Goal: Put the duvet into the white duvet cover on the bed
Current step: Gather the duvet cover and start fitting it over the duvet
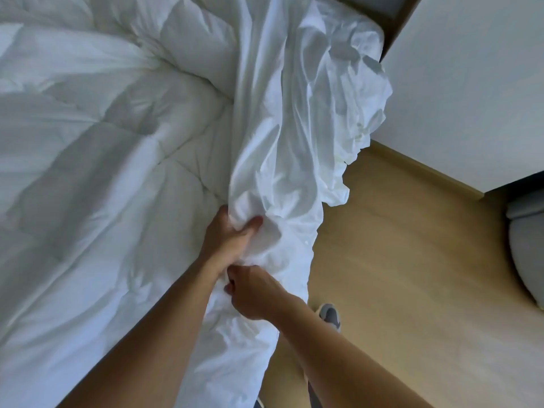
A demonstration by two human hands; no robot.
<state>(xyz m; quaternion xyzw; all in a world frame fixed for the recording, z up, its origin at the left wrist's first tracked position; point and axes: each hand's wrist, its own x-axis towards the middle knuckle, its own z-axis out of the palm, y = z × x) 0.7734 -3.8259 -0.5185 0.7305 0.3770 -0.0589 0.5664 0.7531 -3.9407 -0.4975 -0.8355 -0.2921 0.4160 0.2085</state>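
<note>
A thick quilted white duvet [97,148] covers most of the bed on the left. A thin, crumpled white duvet cover [303,119] runs along the bed's right edge and hangs over the side toward the floor. My left hand [228,237] grips a bunched fold of the cover, thumb on top of the cloth. Just below it, my right hand [253,293] pinches the same gathered cover with curled fingers. The fingertips of both hands are partly buried in the fabric.
Light wooden floor [397,275] lies to the right of the bed. A white wall or cabinet panel [471,83] stands at the upper right. A grey rounded object [527,248] sits at the right edge. My grey shoe [329,315] shows beside the bed.
</note>
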